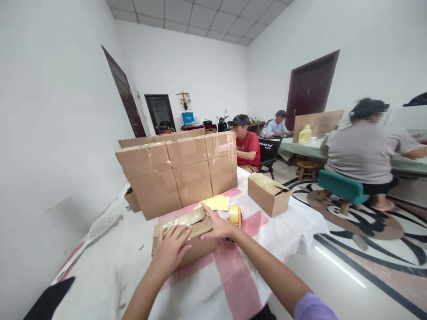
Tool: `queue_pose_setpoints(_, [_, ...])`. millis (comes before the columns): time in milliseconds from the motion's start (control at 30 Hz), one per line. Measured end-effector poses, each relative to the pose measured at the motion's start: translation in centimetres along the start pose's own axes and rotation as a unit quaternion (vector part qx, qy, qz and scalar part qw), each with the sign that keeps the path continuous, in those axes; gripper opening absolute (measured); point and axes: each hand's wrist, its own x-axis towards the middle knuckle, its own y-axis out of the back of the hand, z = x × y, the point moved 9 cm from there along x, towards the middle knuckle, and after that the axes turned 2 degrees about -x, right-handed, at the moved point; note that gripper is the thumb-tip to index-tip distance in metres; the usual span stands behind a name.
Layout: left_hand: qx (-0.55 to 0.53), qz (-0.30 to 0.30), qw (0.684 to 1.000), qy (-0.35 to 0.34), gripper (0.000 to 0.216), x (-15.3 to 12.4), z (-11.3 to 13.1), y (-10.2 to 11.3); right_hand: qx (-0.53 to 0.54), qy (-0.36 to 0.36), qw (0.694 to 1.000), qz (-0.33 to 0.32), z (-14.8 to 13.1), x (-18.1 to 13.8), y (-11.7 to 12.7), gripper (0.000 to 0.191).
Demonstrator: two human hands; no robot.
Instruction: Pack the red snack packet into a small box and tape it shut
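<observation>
Left hand (171, 249) flat, fingers spread, on box (182, 238) top; right hand (218, 226) open against box's 3 o'clock end. Box on surface (110, 271), long axis 9-to-3. Tape dispenser (235, 215) just beyond right hand, 1 o'clock.

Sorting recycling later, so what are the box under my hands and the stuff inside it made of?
The box looks like plain brown corrugated cardboard, matte, flaps open. Its filling seems to be tan contents under glossy clear plastic film, judging by the shine; I can't tell further.
</observation>
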Motion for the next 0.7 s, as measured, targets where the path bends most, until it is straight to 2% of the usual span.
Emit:
queue_pose_setpoints(100, [0.004, 0.019, 0.997, -0.070, 0.042, -0.7, 0.3, 0.0, 0.088, 0.007, 0.996, -0.015, 1.6, -0.1, -1.2, 0.150])
queue_pose_setpoints(200, [0.039, 0.047, 0.989, -0.132, 0.041, -2.2, 0.2, 1.2, 0.021, 0.020, 0.999, -0.026, 1.9, -0.4, -2.5, 0.155])
queue_pose_setpoints(300, [0.063, 0.073, 0.975, -0.199, 0.039, -3.2, 1.1, 3.9, -0.025, 0.037, 0.999, -0.015, 0.5, -1.4, -3.1, 0.150])
queue_pose_setpoints(400, [0.047, 0.096, 0.967, -0.233, 0.035, -2.1, 3.7, 7.5, -0.019, 0.070, 0.995, 0.066, -3.0, -3.8, -1.2, 0.130])
queue_pose_setpoints(533, [-0.052, 0.163, 0.967, -0.188, 0.028, 2.5, 9.0, 11.5, -0.087, 0.081, 0.970, 0.213, -7.8, -10.7, 4.3, 0.112])
queue_pose_setpoints(633, [-0.115, 0.207, 0.948, -0.213, 0.019, 5.3, 14.1, 11.7, -0.175, 0.018, 0.931, 0.318, -9.2, -19.1, 8.9, 0.099])
queue_pose_setpoints(700, [-0.158, 0.223, 0.935, -0.228, 0.013, 6.4, 16.4, 11.0, -0.243, -0.055, 0.880, 0.404, -8.9, -26.1, 11.8, 0.088])
